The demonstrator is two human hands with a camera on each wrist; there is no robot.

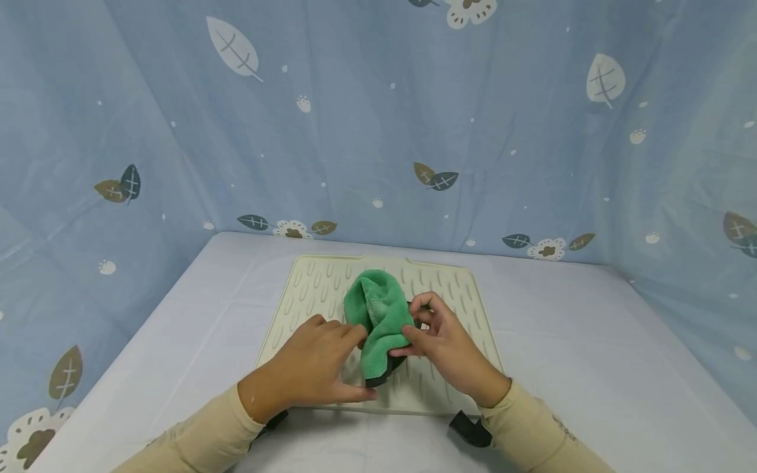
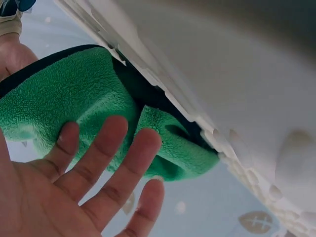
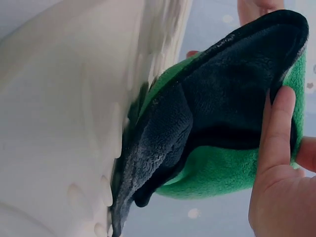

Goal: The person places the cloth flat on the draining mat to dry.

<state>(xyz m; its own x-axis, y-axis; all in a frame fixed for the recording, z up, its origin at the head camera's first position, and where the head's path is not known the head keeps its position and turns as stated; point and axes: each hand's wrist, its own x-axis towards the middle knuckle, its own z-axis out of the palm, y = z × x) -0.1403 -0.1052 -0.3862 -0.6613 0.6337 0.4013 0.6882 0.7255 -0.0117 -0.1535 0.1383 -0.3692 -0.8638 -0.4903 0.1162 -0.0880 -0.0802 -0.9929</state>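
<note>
A crumpled microfiber cloth [image 1: 378, 299], plush green on one face and dark on the other, stands bunched up on a cream ridged mat [image 1: 313, 289]. My right hand [image 1: 446, 348] pinches its right edge; in the right wrist view the fingers [image 3: 280, 128] lie along the dark face and the thumb is on the green side. On the other side, my left hand [image 1: 313, 361] is beside the cloth. The left wrist view shows its fingers [image 2: 118, 182] spread and loosely bent in front of the green face, not closed round it. Any fingertip contact there is unclear.
The mat lies on a table with a white cover [image 1: 562, 341]. Behind and at both sides hangs a blue curtain [image 1: 355, 131] with leaf and flower prints. A black strap [image 1: 471, 430] shows by the right wrist.
</note>
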